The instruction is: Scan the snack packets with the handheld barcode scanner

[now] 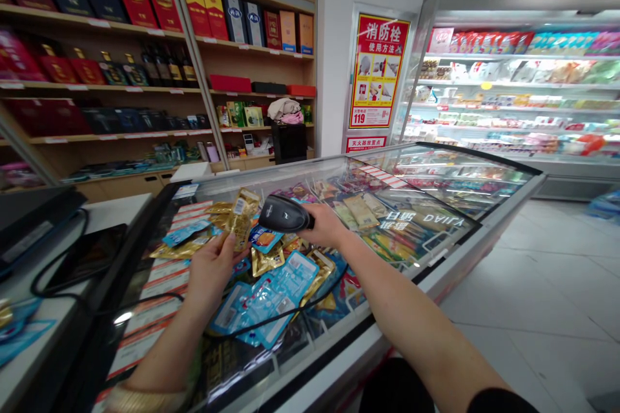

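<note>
My left hand (210, 277) pinches a gold foil snack packet (237, 222) and holds it up over a pile of packets. My right hand (324, 226) grips a black handheld barcode scanner (285, 214), its nose pointing left toward the gold packet and a few centimetres from it. The scanner's black cable (290, 316) droops across the pile. Blue packets (266, 297) and gold packets (264, 261) lie beneath my hands on the glass lid of a chest freezer (436, 168). A gold bangle (145, 398) circles my left wrist.
A counter (87, 219) at left bears a black device and cables. Wooden shelves (116, 87) of boxed liquor stand behind, next to a red-and-yellow fire hydrant poster (376, 71). A refrigerated display case (518, 103) of packaged goods stands at right, above a tiled floor (523, 310).
</note>
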`<action>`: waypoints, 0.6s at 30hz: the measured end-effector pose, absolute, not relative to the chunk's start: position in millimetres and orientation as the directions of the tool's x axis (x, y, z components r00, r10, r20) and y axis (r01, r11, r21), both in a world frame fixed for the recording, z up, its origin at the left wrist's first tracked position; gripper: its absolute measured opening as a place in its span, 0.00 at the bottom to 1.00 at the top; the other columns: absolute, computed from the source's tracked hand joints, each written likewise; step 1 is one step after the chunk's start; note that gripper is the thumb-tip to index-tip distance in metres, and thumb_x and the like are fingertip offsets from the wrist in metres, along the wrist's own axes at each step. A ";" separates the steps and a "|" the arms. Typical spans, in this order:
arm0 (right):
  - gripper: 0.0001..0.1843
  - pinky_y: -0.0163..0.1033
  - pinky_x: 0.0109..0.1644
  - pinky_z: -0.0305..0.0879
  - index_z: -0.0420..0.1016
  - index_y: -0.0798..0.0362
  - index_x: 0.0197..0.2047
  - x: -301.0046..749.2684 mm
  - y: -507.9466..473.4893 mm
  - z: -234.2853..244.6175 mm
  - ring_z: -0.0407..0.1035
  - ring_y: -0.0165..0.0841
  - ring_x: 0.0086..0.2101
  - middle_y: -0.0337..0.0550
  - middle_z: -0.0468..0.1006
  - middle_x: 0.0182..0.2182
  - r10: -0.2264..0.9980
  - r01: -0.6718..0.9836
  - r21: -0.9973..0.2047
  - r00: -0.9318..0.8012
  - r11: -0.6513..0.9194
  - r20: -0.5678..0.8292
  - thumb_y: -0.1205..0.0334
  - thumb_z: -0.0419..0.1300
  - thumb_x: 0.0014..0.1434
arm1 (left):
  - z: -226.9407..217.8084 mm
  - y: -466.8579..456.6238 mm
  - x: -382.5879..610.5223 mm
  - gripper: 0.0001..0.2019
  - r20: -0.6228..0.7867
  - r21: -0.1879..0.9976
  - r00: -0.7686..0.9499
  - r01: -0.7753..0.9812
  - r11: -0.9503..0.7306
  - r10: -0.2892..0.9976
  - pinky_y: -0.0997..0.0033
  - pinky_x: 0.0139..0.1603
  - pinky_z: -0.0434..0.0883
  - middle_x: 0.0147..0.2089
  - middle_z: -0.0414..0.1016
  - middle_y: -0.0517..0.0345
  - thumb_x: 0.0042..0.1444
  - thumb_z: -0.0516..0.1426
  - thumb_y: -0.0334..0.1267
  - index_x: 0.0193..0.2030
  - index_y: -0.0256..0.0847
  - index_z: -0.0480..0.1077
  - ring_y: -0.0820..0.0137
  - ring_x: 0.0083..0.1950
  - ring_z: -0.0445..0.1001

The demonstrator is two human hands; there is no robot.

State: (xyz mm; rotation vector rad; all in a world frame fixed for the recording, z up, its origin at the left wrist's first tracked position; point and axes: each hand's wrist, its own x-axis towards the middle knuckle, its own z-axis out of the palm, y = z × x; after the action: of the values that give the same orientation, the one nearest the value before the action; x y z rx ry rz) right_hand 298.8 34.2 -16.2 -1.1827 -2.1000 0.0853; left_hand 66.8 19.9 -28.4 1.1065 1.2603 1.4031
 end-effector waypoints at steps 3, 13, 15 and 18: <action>0.15 0.34 0.43 0.66 0.76 0.50 0.43 298.7 34.3 -16.8 0.75 0.36 0.39 0.42 0.81 0.37 0.771 0.714 -0.394 -0.321 0.578 0.550 0.60 0.63 0.50 | -28.0 19.7 67.4 0.09 0.017 0.996 -0.179 -0.078 -0.031 0.984 0.63 0.48 0.76 0.40 0.80 0.54 0.54 0.56 0.37 0.41 0.38 0.73 0.65 0.37 0.79; 0.14 0.35 0.44 0.66 0.76 0.50 0.42 298.4 35.6 -16.4 0.75 0.36 0.39 0.41 0.81 0.38 0.788 0.705 -0.425 -0.316 0.568 0.529 0.61 0.63 0.49 | -34.1 23.7 66.3 0.08 0.040 0.991 -0.194 -0.121 -0.064 0.980 0.64 0.43 0.77 0.39 0.80 0.53 0.51 0.58 0.36 0.37 0.38 0.74 0.65 0.35 0.79; 0.12 0.34 0.43 0.66 0.75 0.50 0.40 298.2 35.4 -16.4 0.74 0.36 0.38 0.41 0.81 0.37 0.789 0.709 -0.425 -0.308 0.563 0.532 0.61 0.63 0.49 | -35.8 24.7 65.8 0.07 0.045 0.990 -0.188 -0.121 -0.069 0.981 0.63 0.42 0.77 0.38 0.80 0.53 0.51 0.59 0.36 0.36 0.38 0.75 0.65 0.35 0.79; 0.11 0.34 0.42 0.65 0.75 0.50 0.39 298.5 35.5 -17.3 0.74 0.35 0.37 0.41 0.81 0.35 0.778 0.711 -0.411 -0.307 0.570 0.548 0.61 0.63 0.49 | -36.7 25.9 65.2 0.07 0.055 0.992 -0.190 -0.104 -0.076 0.980 0.63 0.40 0.77 0.36 0.80 0.53 0.50 0.59 0.37 0.36 0.38 0.75 0.65 0.34 0.78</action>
State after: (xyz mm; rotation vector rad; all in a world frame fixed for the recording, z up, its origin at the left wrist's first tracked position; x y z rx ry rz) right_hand 298.5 35.5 -17.3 -1.1865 -2.0747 0.1174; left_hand 65.2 25.9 -36.7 1.0792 1.2282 1.4466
